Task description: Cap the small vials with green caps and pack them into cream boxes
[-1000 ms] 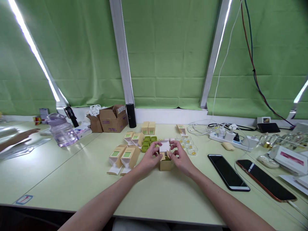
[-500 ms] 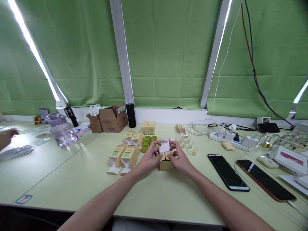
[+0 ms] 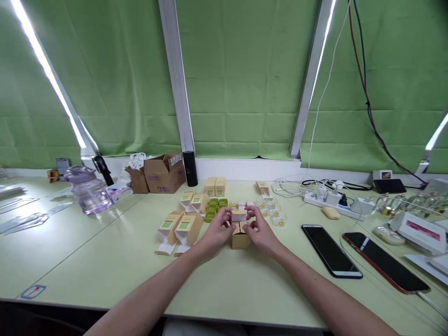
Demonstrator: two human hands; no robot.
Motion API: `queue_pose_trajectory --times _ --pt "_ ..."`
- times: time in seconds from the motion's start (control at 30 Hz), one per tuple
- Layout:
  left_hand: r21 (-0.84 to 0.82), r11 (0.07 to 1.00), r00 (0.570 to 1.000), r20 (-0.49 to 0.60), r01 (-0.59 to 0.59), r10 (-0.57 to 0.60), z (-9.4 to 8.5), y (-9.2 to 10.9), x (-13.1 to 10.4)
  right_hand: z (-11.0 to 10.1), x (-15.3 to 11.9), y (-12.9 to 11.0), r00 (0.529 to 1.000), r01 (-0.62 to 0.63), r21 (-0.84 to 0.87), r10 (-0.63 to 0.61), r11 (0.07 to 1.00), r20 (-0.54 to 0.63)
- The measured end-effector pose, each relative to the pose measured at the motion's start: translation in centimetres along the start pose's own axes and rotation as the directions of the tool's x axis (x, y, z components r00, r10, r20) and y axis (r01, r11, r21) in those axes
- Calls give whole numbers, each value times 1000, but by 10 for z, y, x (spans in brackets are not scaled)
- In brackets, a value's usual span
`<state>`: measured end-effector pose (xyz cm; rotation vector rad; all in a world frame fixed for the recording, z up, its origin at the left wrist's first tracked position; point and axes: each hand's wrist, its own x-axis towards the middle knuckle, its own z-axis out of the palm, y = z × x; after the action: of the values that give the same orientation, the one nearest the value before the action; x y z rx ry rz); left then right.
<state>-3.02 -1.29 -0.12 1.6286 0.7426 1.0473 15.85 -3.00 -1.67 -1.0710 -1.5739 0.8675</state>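
A small brown carton [image 3: 240, 241] stands on the table in front of me, its raised flap [image 3: 239, 216] showing a pale inside. My left hand [image 3: 220, 229] grips the carton's left side, fingertips at the flap and thumb near the top. On the right side my right hand [image 3: 260, 229] holds it the same way. Just behind are green cups [image 3: 211, 213], small pinkish-white pieces [image 3: 241, 204] and clear round cups with yellow centres [image 3: 279, 219]. To the left lie several brown boxes with green labels [image 3: 187, 227], some with open flaps.
Two closed brown boxes [image 3: 215, 186] stand further back. A large cardboard box [image 3: 164, 173], a black cylinder [image 3: 190, 169] and a water bottle [image 3: 90, 191] are at the left. Two phones [image 3: 331, 249], a power strip [image 3: 336, 205] and cables occupy the right.
The carton's flap has bent over at its top and shows a brown edge, with both hands still around it. Another person's hand at the far left has gone out of view.
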Motion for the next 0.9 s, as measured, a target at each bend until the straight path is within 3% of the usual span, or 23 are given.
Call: queue_pose_trajectory --times 0.37,0.63,0.9 --pt "143 989 999 -16 -27 30 -2 -2 2 -1 0 5 998 53 -54 -55 997 -25" --pt "136 990 999 -19 -34 37 -1 2 0 -10 -5 -8 940 324 -145 -336 935 -63" --pt "142 989 999 -19 -44 47 -4 2 2 -11 -8 -9 885 448 -320 -464 835 28"
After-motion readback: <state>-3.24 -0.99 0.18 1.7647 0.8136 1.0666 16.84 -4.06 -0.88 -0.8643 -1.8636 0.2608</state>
